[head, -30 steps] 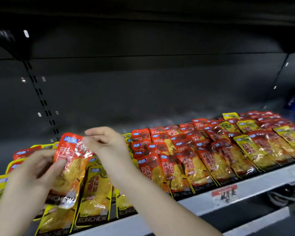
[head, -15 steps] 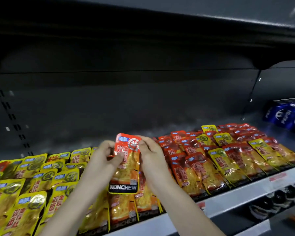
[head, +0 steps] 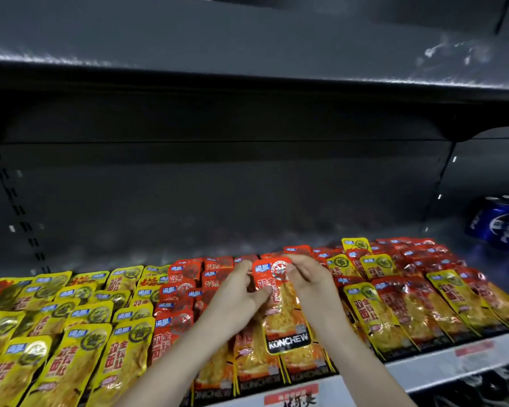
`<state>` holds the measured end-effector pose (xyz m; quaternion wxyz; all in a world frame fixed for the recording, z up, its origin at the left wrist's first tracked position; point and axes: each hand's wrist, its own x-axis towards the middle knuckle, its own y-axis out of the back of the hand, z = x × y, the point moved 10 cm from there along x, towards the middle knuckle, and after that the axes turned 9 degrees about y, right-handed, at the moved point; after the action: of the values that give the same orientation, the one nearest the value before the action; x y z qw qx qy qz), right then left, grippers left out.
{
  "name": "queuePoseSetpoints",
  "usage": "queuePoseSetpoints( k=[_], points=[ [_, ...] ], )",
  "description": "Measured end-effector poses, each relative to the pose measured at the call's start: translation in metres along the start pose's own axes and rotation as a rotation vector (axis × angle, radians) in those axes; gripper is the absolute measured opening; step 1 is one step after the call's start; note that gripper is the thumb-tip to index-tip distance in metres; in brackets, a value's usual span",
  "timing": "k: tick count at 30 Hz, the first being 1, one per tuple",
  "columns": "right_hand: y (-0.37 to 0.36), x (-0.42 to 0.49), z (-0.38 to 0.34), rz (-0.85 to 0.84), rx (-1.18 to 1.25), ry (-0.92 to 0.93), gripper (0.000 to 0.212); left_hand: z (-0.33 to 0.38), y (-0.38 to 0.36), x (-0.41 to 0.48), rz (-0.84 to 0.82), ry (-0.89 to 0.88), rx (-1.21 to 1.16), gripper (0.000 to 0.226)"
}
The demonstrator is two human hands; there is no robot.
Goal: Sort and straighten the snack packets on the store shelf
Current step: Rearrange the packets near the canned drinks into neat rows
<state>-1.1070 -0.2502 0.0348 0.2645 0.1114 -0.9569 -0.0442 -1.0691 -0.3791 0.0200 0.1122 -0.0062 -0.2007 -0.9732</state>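
1. Head view: left hand [head: 237, 299] and right hand [head: 313, 284] each pinch a top corner of one red packet [head: 281, 312], thumbs on its face.
2. The packet is near upright over the centre red rows [head: 185, 289]. Can't tell if its lower end touches the packets beneath.
3. Its label has "KONCHEW" in white on a black band at the bottom, a blue tag and a round red-white emblem at the top, and red Chinese characters down the left.
4. Yellow packets [head: 71, 333] fill the shelf's left; the right side mixes red and yellow.
5. Shelf edge [head: 423, 368] carries a red-white price label [head: 291, 398], text blurred.
6. Blue cans [head: 500, 227] sit far right, writing unreadable.
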Motion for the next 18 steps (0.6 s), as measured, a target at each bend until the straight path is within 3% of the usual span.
queuePoseSetpoints(
  k=[5,9,14,18],
  points=[
    [0.033,-0.002,0.019,-0.024,-0.023,-0.042,0.027,-0.001,-0.038,0.002,-0.028,0.013,0.051,0.022],
    [0.067,-0.002,0.022,0.057,-0.057,-0.009,0.028,0.016,-0.054,0.005,0.042,-0.086,0.222,0.009],
    [0.120,0.000,0.031,0.300,-0.044,0.010,0.024,0.026,-0.067,0.010,0.163,-0.144,0.450,0.023],
    [0.134,-0.002,0.043,0.306,-0.063,-0.017,0.021,0.018,-0.087,0.017,0.143,-0.097,0.685,0.041]
  ],
)
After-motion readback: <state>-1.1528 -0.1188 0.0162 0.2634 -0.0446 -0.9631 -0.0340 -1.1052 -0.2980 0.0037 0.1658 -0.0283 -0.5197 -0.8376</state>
